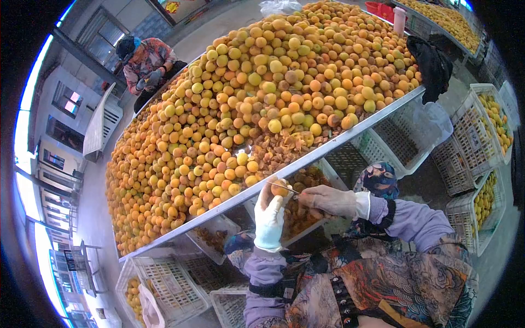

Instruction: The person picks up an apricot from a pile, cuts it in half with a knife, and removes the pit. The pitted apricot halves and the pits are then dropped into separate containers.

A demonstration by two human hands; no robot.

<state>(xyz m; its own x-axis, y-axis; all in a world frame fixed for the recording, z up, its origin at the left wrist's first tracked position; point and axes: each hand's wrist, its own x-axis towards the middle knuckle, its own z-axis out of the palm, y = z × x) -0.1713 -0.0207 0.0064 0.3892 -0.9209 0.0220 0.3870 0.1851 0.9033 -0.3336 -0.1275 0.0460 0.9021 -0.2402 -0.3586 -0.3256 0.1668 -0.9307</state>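
My left hand (269,216), in a white glove, is closed around an apricot (280,188) just past the near edge of the fruit table (306,158). From the right, my gloved right hand (333,201) grips a thin tool (290,189), perhaps a small knife, whose tip reaches the apricot; its handle is hidden in my fingers. Below both hands stands a crate (298,232) holding brown-orange apricot pieces (306,210). More wet-looking apricot pieces (279,152) lie on the table edge in front of my hands, beside the heap of whole apricots (219,109).
White plastic crates (172,281) stand under and beside the table, several with fruit. Stacked crates (465,139) are at my right, near a clear plastic bag (435,123). A black cloth (429,65) hangs at the table's corner. Another person (147,68) works across the heap.
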